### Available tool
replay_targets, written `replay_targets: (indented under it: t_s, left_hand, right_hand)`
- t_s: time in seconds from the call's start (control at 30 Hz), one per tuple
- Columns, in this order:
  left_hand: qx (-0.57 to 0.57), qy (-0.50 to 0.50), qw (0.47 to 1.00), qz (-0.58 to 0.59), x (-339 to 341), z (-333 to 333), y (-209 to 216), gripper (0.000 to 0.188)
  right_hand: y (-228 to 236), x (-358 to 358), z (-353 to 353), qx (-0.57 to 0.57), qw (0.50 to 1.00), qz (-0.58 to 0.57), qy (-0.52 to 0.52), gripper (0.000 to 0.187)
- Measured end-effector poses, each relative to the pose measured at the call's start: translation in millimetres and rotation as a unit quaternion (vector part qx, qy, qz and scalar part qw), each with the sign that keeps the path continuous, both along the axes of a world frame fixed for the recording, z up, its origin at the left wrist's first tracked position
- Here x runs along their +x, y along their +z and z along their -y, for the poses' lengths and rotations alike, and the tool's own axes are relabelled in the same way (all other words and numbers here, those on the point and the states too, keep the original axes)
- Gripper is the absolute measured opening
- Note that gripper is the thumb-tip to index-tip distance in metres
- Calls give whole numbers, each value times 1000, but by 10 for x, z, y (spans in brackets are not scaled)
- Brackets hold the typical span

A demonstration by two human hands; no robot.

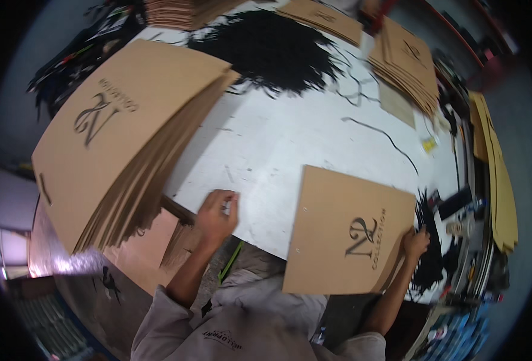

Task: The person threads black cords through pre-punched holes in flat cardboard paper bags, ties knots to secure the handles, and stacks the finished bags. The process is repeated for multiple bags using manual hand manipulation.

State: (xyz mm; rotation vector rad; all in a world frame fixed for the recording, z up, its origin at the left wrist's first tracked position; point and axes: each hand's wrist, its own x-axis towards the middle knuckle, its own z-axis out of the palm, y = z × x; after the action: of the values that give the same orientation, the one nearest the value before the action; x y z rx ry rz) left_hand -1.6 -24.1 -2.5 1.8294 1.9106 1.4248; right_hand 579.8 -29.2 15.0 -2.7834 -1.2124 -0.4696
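Note:
A flat brown paper bag [332, 198] with black print lies at the table's near edge, right of centre, partly over my lap. Two small holes sit along its left edge. Past its right edge, my right hand [417, 242] has its fingers curled at a bundle of black cords [428, 265]; the exact grip is partly hidden. My left hand [218, 212] hovers over the near table edge, left of the bag, with thumb and fingers bent together. Whether something small is between them is too unclear to see. Left of it leans a thick stack of similar bags [140, 90].
A large heap of black cords [272, 51] covers the far middle of the white table [260, 138]. More bag stacks [407, 57] stand at the far right. One loose cord [386, 135] lies across the tabletop. Tools and small items [458, 204] crowd the right edge.

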Motion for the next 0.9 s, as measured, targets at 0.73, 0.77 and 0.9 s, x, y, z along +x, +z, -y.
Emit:
replay_targets:
  t_s: [0.73,0.77,0.9]
  left_hand:
    - [-341,-251,850,313,1252,225,202,50]
    - [-347,-253,848,311,1232,211,183,52]
    - [-374,-262,837,303,1194,204,224,59]
  right_hand:
    - [247,-1606,762,64,822,-303,478,22]
    - [300,-1614,773,54,827,-307,467,20]
    - [579,-1828,638,35,810,-336,479,24]
